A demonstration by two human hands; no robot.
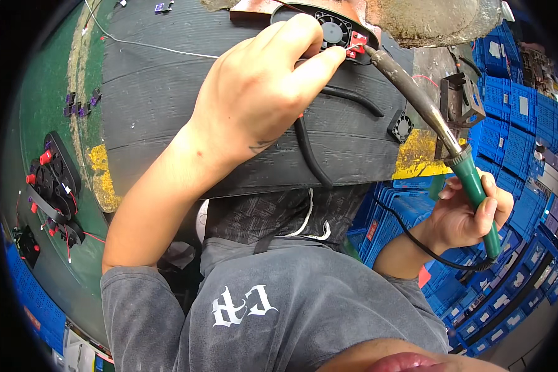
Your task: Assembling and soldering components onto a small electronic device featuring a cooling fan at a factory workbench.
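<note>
My right hand (471, 214) grips the green handle of a soldering iron (418, 99). The iron's tip reaches a small red part (357, 42) beside a black cooling fan (332, 30), which sits in a dark rounded housing (284, 13). Over the near side of that housing, my left hand (260, 77) is closed in a pinch at the red part. A thin grey solder wire (161, 48) runs into this hand from the left, and a thin light end shows past the thumb. The left fingertips partly hide the housing.
Black cables (310, 155) lie on the dark work mat (149, 93). A loose small fan (401, 127) and a metal bracket (460, 102) stand at the right edge. Black assemblies with red parts (51, 180) are at left. Blue crates (508, 105) are stacked right.
</note>
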